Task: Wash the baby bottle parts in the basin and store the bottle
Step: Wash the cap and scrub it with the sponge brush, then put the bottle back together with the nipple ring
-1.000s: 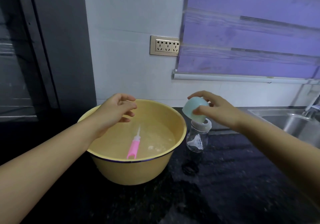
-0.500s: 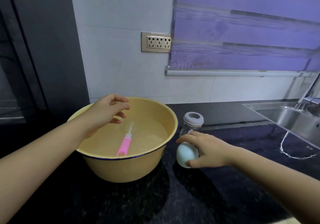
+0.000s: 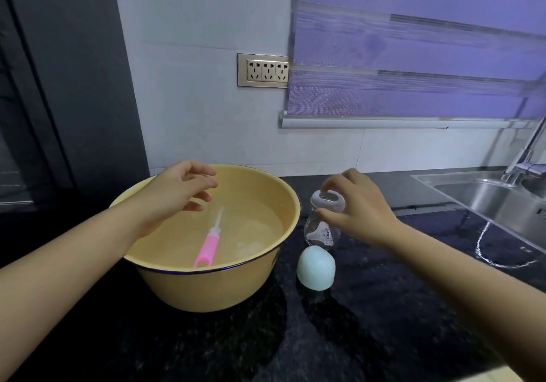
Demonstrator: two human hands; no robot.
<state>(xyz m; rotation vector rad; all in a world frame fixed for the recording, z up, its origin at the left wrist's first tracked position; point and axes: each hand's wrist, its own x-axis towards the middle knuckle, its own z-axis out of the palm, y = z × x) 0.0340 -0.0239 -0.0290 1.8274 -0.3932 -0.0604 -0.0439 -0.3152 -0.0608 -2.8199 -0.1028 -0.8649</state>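
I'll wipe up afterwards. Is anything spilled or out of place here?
A thin curved trail of water lies on the black counter beside the sink; it looks like a spill. The cap rests on the counter in front of the bottle. Nothing else stands out.

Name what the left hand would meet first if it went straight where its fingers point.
Probably the basin, at its right wall; if the left hand passes above the rim, the baby bottle. Height is unclear.
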